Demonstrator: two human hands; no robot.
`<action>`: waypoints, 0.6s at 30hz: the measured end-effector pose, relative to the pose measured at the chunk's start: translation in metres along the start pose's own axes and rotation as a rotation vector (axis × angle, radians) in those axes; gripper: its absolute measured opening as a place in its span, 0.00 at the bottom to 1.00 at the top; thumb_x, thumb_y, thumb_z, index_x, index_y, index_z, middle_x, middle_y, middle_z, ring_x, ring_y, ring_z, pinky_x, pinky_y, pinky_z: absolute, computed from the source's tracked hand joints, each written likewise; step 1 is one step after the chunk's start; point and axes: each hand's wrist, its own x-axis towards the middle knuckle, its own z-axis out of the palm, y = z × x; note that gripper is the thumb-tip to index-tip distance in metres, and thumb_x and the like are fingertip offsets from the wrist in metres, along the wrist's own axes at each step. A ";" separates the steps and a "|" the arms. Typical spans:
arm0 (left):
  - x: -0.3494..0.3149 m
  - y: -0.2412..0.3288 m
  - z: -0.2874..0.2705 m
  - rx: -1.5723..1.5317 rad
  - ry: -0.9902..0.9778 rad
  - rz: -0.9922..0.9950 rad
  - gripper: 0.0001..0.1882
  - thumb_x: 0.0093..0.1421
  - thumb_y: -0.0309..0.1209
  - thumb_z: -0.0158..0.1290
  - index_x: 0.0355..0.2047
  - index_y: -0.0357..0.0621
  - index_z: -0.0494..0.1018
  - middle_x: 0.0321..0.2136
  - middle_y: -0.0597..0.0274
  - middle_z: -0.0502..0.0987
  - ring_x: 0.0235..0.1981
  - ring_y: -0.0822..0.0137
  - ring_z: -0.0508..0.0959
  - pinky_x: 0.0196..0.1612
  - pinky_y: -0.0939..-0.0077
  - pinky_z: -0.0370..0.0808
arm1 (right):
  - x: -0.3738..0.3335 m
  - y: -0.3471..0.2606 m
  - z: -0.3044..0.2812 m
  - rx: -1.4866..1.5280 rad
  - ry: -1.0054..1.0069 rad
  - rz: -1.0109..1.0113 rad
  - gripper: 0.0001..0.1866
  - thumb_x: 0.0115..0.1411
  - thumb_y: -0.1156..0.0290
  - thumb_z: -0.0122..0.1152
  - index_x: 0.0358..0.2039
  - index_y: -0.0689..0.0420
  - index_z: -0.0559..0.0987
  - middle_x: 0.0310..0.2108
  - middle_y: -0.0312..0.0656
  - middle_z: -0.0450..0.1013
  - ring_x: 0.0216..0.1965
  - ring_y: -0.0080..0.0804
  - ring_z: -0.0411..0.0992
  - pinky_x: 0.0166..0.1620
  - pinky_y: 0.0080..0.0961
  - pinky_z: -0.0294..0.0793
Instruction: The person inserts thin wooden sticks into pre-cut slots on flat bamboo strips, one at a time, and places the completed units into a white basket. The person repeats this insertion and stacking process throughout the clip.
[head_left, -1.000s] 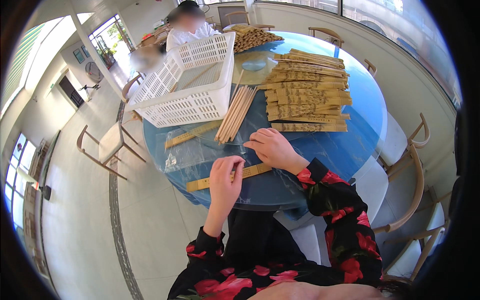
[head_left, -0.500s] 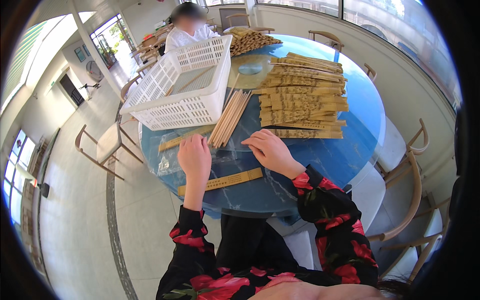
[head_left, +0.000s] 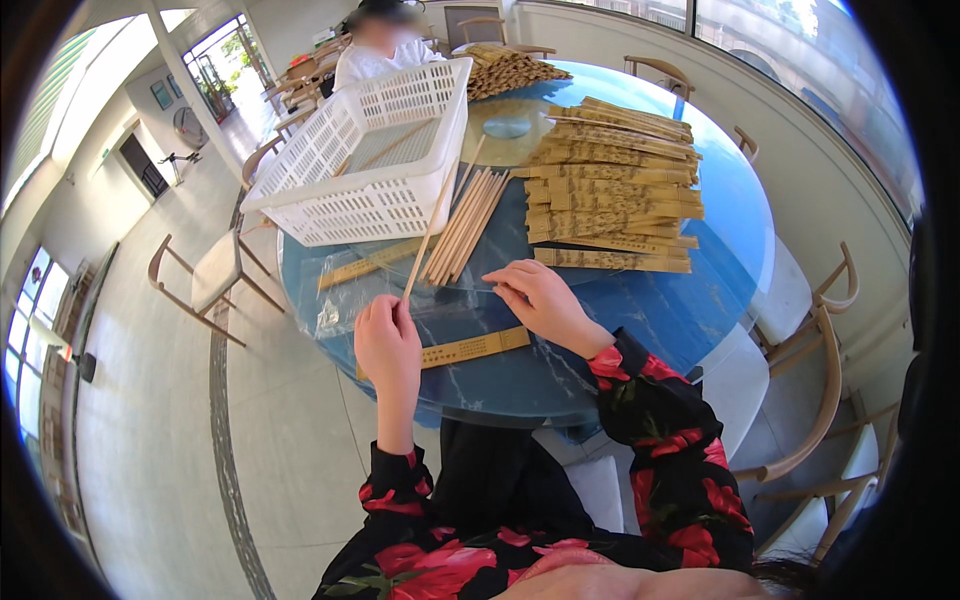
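My left hand is closed around the lower end of a slim wooden chopstick, which points up and away beside the white basket. A bundle of pale wooden chopsticks lies on the table just beyond. To its right, my right hand hovers with fingers loosely bent and slightly apart, and nothing shows in it. A yellow-brown printed paper sleeve lies near the front edge, partly behind my left hand. Another sleeve lies by clear plastic film. Many more sleeves are stacked at the right.
A white plastic basket with a few sticks inside stands at the left of the round blue table. A brown pile of sleeve-like packets sits at the far edge. A person is behind the basket. Wooden chairs surround the table.
My left hand has drawn back toward me from the bundle, with one chopstick now raised in it. My right hand stays nearly still.
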 end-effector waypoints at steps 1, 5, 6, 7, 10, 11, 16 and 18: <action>-0.009 0.007 -0.007 -0.051 -0.010 -0.010 0.06 0.60 0.27 0.56 0.28 0.41 0.71 0.25 0.57 0.75 0.32 0.52 0.75 0.35 0.60 0.71 | 0.000 -0.004 -0.002 0.061 -0.021 0.047 0.09 0.64 0.73 0.56 0.43 0.60 0.79 0.37 0.45 0.75 0.40 0.44 0.72 0.44 0.34 0.73; -0.045 0.041 -0.008 -0.259 -0.144 0.054 0.05 0.59 0.25 0.57 0.29 0.40 0.71 0.26 0.57 0.75 0.31 0.52 0.75 0.35 0.61 0.71 | -0.005 0.003 0.006 0.496 -0.082 0.285 0.13 0.69 0.67 0.52 0.47 0.62 0.76 0.37 0.41 0.76 0.38 0.31 0.75 0.41 0.26 0.75; -0.052 0.047 -0.004 -0.286 -0.174 0.104 0.05 0.58 0.25 0.57 0.29 0.40 0.71 0.26 0.57 0.75 0.31 0.53 0.75 0.35 0.62 0.71 | -0.007 0.007 0.010 0.650 -0.087 0.354 0.14 0.71 0.65 0.51 0.48 0.63 0.75 0.37 0.40 0.76 0.38 0.27 0.75 0.40 0.24 0.75; -0.055 0.052 -0.001 -0.314 -0.200 0.138 0.05 0.58 0.24 0.58 0.30 0.39 0.71 0.26 0.57 0.76 0.31 0.53 0.75 0.35 0.62 0.71 | -0.006 0.009 0.009 0.736 -0.088 0.415 0.15 0.71 0.64 0.50 0.49 0.62 0.74 0.37 0.39 0.76 0.38 0.26 0.75 0.41 0.23 0.76; -0.058 0.057 0.003 -0.389 -0.312 0.207 0.07 0.55 0.26 0.60 0.32 0.39 0.73 0.28 0.57 0.77 0.34 0.53 0.75 0.38 0.62 0.73 | -0.007 0.018 0.005 0.975 -0.056 0.563 0.15 0.73 0.60 0.46 0.46 0.59 0.74 0.34 0.40 0.75 0.35 0.25 0.75 0.39 0.22 0.75; -0.056 0.058 0.002 -0.425 -0.345 0.237 0.08 0.55 0.26 0.61 0.34 0.39 0.74 0.30 0.57 0.77 0.35 0.54 0.76 0.40 0.62 0.73 | -0.006 0.020 0.001 1.067 -0.037 0.560 0.15 0.73 0.60 0.45 0.45 0.58 0.73 0.33 0.39 0.74 0.34 0.25 0.73 0.38 0.21 0.74; -0.039 0.039 0.001 -0.325 -0.359 0.355 0.14 0.52 0.28 0.63 0.40 0.40 0.77 0.38 0.58 0.78 0.42 0.55 0.76 0.46 0.64 0.74 | 0.002 0.012 -0.036 1.197 -0.024 0.517 0.15 0.73 0.59 0.45 0.40 0.58 0.73 0.24 0.34 0.67 0.22 0.19 0.62 0.27 0.17 0.61; -0.034 0.028 0.008 -0.316 -0.398 0.391 0.15 0.52 0.28 0.63 0.40 0.40 0.77 0.39 0.59 0.77 0.43 0.55 0.76 0.47 0.64 0.75 | 0.001 0.013 -0.045 0.952 -0.022 0.472 0.13 0.72 0.63 0.48 0.38 0.58 0.75 0.22 0.33 0.67 0.20 0.17 0.62 0.25 0.17 0.60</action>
